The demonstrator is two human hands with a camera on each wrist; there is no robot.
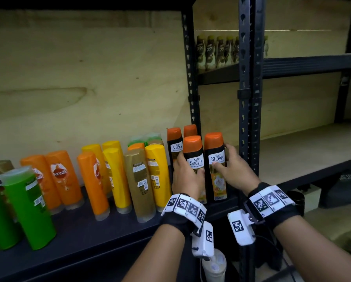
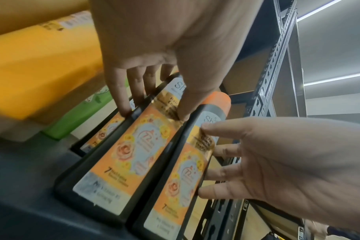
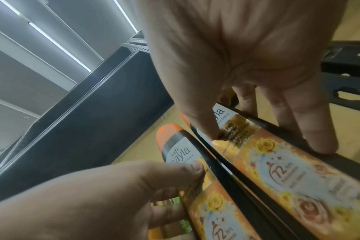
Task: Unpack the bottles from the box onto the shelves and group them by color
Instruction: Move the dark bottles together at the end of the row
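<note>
- Two bare forearms reach forward from the bottom of the head view, each wrist wrapped in a black band carrying white tags printed with black square patterns.
- Left hand [image 1: 188, 176] grips a black Safi Shayla bottle with an orange cap [image 1: 193, 157]; the thumb presses on the front label and the fingers [image 2: 121, 92] curl round the bottle's left side.
- Right hand [image 1: 232, 169] grips a second black Safi Shayla bottle [image 1: 215, 165] just to the right; the thumb lies on the label and the fingers [image 3: 317, 129], slightly spread, wrap round its right edge.
- Both held bottles stand upright, side by side and almost touching, at the right end of the dark shelf [image 1: 89, 237], close to its front edge and beside the black metal upright [image 1: 249, 98].
- Two more orange-capped black bottles [image 1: 174, 145] stand behind them, nearer the plywood back panel [image 1: 79, 78].
- Along the same shelf to the left stand yellow bottles [image 1: 157, 176], a gold bottle [image 1: 139, 184], orange Sunsilk bottles [image 1: 63, 178], and green bottles [image 1: 28, 206] at the left end.
- Pale green bottles [image 1: 146, 138] show at the back, behind the yellow ones.
- Beyond the upright, a higher shelf in the next bay holds a row of brown and cream bottles [image 1: 215, 51], blurred.
</note>
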